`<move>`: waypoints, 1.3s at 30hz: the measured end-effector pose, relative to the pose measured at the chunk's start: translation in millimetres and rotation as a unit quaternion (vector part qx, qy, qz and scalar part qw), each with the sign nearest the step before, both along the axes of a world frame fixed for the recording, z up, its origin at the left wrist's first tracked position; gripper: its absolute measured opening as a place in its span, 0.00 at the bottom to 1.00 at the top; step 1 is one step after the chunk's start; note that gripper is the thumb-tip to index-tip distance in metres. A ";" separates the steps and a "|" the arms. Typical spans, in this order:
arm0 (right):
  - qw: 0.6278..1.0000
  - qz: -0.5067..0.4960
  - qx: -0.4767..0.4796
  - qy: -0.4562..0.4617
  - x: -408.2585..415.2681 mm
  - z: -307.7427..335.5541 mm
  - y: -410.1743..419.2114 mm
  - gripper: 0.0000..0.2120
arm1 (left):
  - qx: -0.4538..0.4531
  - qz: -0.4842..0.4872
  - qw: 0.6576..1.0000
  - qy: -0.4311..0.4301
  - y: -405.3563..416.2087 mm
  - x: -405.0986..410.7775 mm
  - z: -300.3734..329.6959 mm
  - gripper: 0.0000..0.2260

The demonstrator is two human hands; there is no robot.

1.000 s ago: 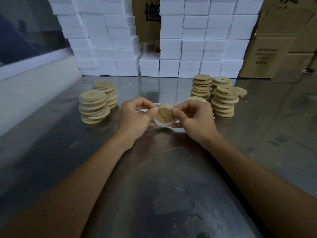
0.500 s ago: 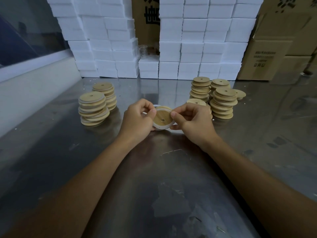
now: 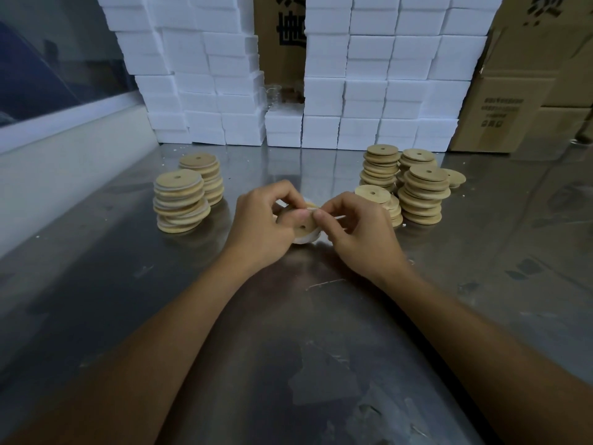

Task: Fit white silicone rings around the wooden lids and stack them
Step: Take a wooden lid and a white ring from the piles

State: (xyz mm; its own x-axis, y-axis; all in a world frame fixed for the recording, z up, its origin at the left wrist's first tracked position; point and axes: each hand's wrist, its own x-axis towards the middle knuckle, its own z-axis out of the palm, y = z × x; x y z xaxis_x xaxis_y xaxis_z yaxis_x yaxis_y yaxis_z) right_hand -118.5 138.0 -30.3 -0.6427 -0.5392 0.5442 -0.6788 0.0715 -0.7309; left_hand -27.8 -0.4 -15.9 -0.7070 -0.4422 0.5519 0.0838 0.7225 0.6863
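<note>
Looking down from the head camera, both forearms reach in from the bottom edge, which cuts them off before the elbows. The left hand (image 3: 260, 226) and right hand (image 3: 359, 232) meet over the middle of the worktop (image 3: 321, 364), their fingers curled round a single wooden lid (image 3: 303, 224). Much of that lid is hidden behind the two thumbs, which press together on its upper face; only a tan wedge with a small centre hole shows. The white silicone ring (image 3: 303, 240) shows as a pale band under the lid's near edge and as a thin strip past the left fingers; how far it is seated round the rim cannot be made out.

Two stacks of round lids (image 3: 179, 200) stand to the left, pale layers showing between the discs. A cluster of lid stacks (image 3: 423, 194) stands to the right, partly hidden by the right hand, each disc flat, matt and pierced in the middle.

The worktop is dull brushed metal, scuffed and blotched. Behind it rises a wall of white foam blocks (image 3: 385, 91), with something glassy, too dim to name, in the gap between them. A brown cardboard box (image 3: 500, 114) at the right carries small printed lines too blurred to read; large dark characters on the carton behind the gap are cut off
</note>
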 end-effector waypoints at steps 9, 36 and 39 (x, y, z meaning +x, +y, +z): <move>0.989 0.005 0.016 -0.146 -6.3 0.4 -4.0 0.11 | 0.110 -0.010 0.994 -0.025 -8.1 1.4 1.9 0.11; 0.988 0.005 -0.045 -0.150 -2.9 4.8 1.3 0.02 | -0.019 -0.006 0.998 -0.059 -5.3 -3.0 -7.9 0.07; 0.980 0.026 -0.058 -0.188 -3.7 6.5 2.9 0.05 | -0.006 -0.026 0.997 -0.071 -8.1 -4.0 -8.1 0.07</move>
